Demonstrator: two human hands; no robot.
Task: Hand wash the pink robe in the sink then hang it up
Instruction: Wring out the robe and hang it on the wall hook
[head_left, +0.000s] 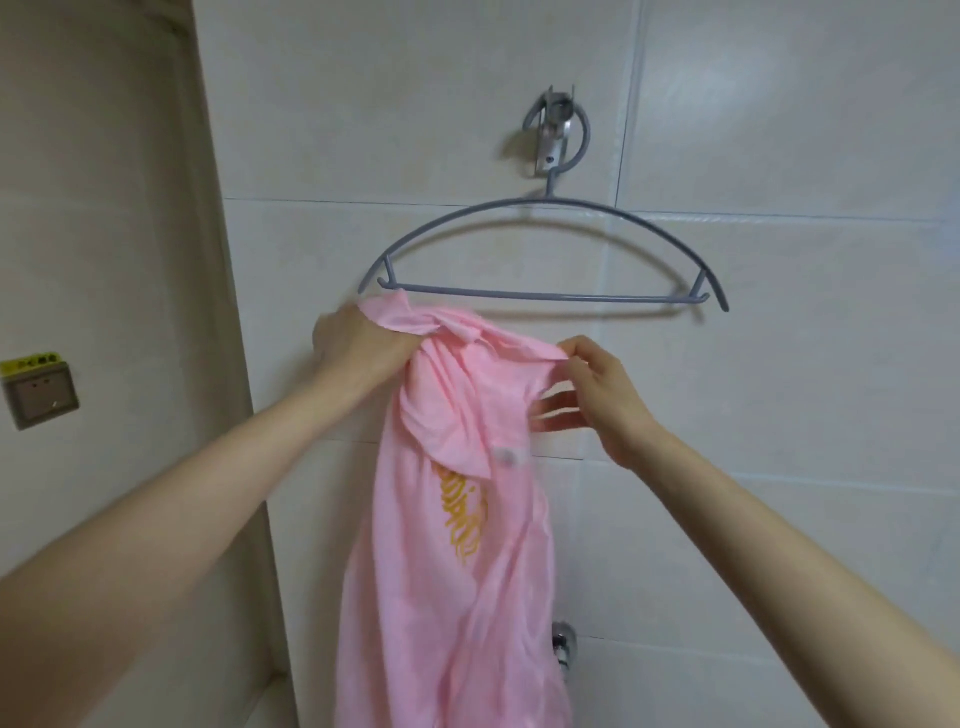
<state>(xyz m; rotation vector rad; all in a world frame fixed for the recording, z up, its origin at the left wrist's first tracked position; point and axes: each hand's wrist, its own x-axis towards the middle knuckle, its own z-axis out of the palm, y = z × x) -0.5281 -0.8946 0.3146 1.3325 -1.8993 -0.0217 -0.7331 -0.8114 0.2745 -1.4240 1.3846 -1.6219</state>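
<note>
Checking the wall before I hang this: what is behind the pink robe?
White wall tiles; a metal fitting peeks out low at the right edge of the pink robe. Whatever it joins to is covered by cloth.

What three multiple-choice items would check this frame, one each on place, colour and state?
1. Where does the hanger hang?
A) on a wall hook
B) on a door handle
C) on a shower rail

2. What colour is the print on the pink robe?
A) blue
B) yellow
C) black

3. How is the robe placed?
A) draped over the hanger's bar
B) held up by both hands
C) lying on the floor

Key: 1 A, the hanger's loop sits round the metal hook on the tiles. 2 B, yellow lettering shows on the front. 3 B, the left hand grips a bunched end and the right hand pinches the edge.
</note>
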